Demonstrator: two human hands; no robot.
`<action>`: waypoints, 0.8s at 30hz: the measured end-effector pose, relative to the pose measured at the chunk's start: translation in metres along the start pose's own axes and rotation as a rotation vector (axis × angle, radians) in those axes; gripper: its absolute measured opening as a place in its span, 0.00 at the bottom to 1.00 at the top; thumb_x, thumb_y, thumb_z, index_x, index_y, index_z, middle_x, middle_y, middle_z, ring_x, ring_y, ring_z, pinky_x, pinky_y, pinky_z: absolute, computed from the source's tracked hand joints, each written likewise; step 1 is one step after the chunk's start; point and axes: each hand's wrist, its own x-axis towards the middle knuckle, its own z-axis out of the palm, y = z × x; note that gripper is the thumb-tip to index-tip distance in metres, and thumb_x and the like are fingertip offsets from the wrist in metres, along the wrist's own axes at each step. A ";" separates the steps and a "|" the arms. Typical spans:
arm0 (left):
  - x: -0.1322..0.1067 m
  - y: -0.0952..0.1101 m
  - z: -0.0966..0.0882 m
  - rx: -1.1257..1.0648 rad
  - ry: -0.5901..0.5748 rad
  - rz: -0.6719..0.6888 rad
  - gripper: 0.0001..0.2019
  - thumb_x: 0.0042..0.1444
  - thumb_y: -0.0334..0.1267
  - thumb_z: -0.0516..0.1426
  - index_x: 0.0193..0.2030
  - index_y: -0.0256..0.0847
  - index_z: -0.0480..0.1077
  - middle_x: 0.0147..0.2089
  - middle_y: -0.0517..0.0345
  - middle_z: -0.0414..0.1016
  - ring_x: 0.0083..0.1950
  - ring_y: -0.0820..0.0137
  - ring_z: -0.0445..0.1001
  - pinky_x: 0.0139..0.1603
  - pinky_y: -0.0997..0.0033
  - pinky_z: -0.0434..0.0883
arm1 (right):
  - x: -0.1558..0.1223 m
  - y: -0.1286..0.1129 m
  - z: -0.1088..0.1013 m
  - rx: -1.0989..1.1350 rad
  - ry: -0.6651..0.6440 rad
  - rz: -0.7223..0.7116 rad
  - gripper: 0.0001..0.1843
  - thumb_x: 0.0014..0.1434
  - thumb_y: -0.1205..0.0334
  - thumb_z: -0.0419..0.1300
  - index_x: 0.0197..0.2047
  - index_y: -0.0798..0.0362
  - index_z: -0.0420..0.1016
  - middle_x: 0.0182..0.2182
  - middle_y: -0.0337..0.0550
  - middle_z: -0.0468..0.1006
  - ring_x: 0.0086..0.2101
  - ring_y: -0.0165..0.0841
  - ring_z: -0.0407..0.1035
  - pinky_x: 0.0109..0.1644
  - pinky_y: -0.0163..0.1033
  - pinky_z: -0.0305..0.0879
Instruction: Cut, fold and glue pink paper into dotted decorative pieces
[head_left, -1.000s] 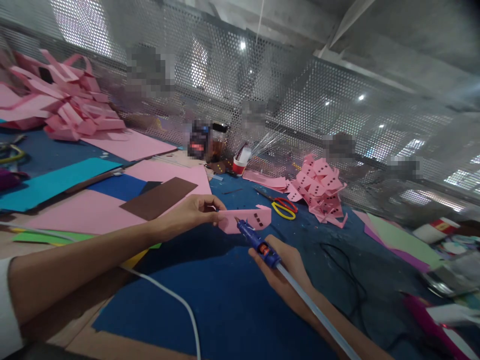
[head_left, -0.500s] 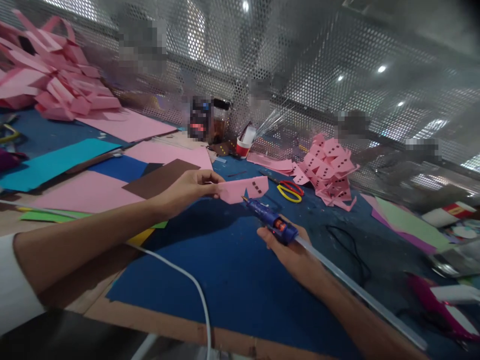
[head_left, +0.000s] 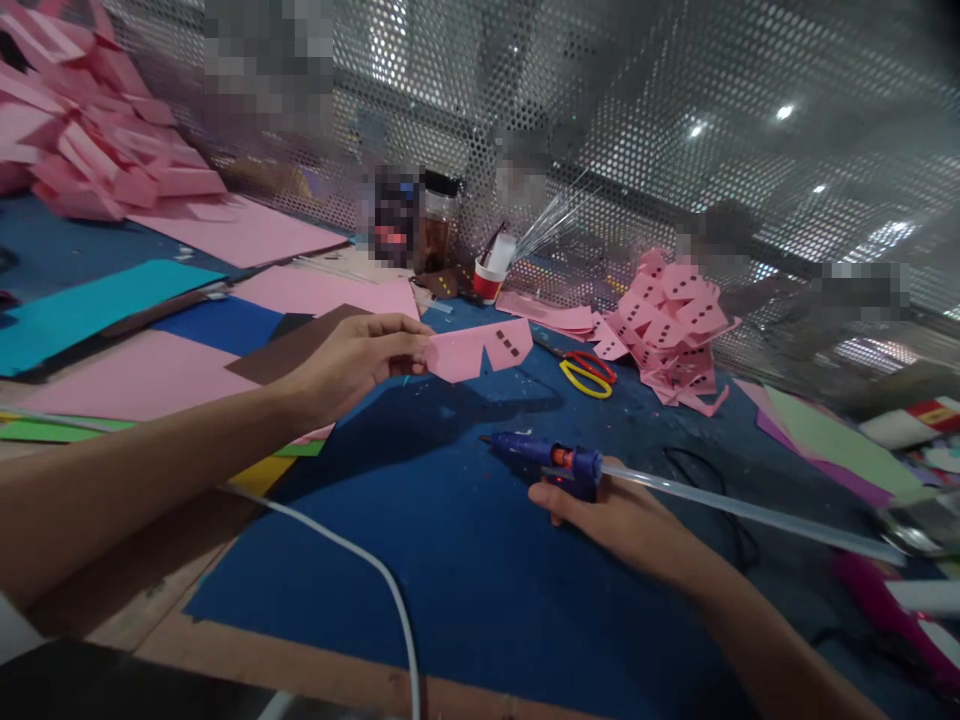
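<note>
My left hand (head_left: 352, 358) pinches one end of a pink paper cut-out (head_left: 480, 347) with small brown squares on it, holding it above the blue table sheet (head_left: 420, 560). My right hand (head_left: 611, 510) grips a blue hot glue gun (head_left: 544, 455), now low over the sheet and pointing left, apart from the cut-out. A long clear glue stick (head_left: 742, 512) runs out of the gun's back to the right.
A white cable (head_left: 352, 560) crosses the blue sheet near me. Red and yellow scissors (head_left: 585, 372) lie beyond the cut-out, next to a pile of pink cut-outs (head_left: 671, 325). Coloured paper sheets (head_left: 112, 320) cover the left. A perforated metal screen (head_left: 637, 150) backs the table.
The glue gun has come away from the pink cut-out, dropping down and right and turning to point left. My left hand has kept hold of the cut-out. The camera tilted down.
</note>
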 end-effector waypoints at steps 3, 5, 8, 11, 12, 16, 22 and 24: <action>0.001 -0.002 -0.002 -0.018 -0.003 -0.006 0.05 0.54 0.29 0.62 0.38 0.32 0.76 0.33 0.55 0.76 0.33 0.75 0.71 0.40 0.71 0.69 | -0.003 -0.002 -0.001 -0.014 -0.038 0.013 0.23 0.60 0.39 0.57 0.33 0.52 0.75 0.25 0.37 0.75 0.25 0.29 0.67 0.26 0.33 0.57; 0.001 -0.003 -0.002 -0.022 0.001 -0.012 0.05 0.55 0.29 0.62 0.38 0.32 0.76 0.33 0.54 0.76 0.33 0.75 0.71 0.40 0.70 0.69 | -0.004 -0.003 -0.002 -0.034 -0.031 0.012 0.23 0.60 0.39 0.57 0.31 0.52 0.74 0.24 0.36 0.74 0.24 0.28 0.66 0.25 0.33 0.54; 0.000 -0.002 -0.001 -0.027 0.010 -0.020 0.05 0.54 0.29 0.62 0.38 0.31 0.76 0.33 0.53 0.76 0.32 0.75 0.72 0.41 0.69 0.69 | -0.004 -0.004 -0.001 -0.065 -0.032 0.009 0.24 0.60 0.39 0.57 0.30 0.52 0.74 0.24 0.36 0.73 0.24 0.28 0.65 0.24 0.33 0.53; 0.000 -0.001 0.000 -0.030 0.009 -0.029 0.05 0.54 0.30 0.63 0.37 0.31 0.76 0.33 0.53 0.76 0.33 0.74 0.72 0.41 0.69 0.69 | -0.003 -0.003 0.001 -0.081 -0.041 0.011 0.24 0.61 0.39 0.56 0.30 0.52 0.73 0.24 0.36 0.73 0.25 0.28 0.65 0.25 0.33 0.52; 0.000 -0.001 0.000 -0.031 0.007 -0.028 0.05 0.54 0.31 0.63 0.37 0.31 0.75 0.33 0.53 0.76 0.33 0.74 0.72 0.42 0.69 0.69 | -0.003 -0.003 0.001 -0.086 -0.040 0.008 0.24 0.61 0.39 0.56 0.30 0.52 0.73 0.25 0.35 0.73 0.25 0.28 0.65 0.26 0.33 0.52; 0.000 -0.001 0.001 -0.017 -0.001 -0.029 0.06 0.54 0.30 0.63 0.38 0.31 0.76 0.33 0.54 0.76 0.34 0.73 0.72 0.43 0.68 0.69 | -0.002 -0.005 0.001 -0.118 -0.044 -0.005 0.24 0.62 0.41 0.55 0.27 0.52 0.70 0.24 0.35 0.72 0.25 0.27 0.64 0.26 0.33 0.52; -0.001 -0.001 0.001 -0.015 -0.010 -0.023 0.06 0.53 0.30 0.63 0.38 0.32 0.76 0.34 0.55 0.77 0.34 0.73 0.73 0.43 0.68 0.69 | -0.001 -0.020 -0.001 -0.162 -0.030 -0.014 0.19 0.61 0.47 0.58 0.27 0.52 0.67 0.25 0.34 0.71 0.26 0.27 0.61 0.27 0.32 0.50; -0.001 -0.001 0.001 -0.011 -0.017 -0.019 0.06 0.53 0.30 0.63 0.38 0.33 0.76 0.34 0.55 0.77 0.35 0.73 0.73 0.43 0.69 0.69 | -0.001 -0.022 -0.001 -0.159 -0.033 -0.005 0.18 0.61 0.48 0.58 0.28 0.52 0.67 0.26 0.34 0.71 0.26 0.28 0.61 0.27 0.32 0.50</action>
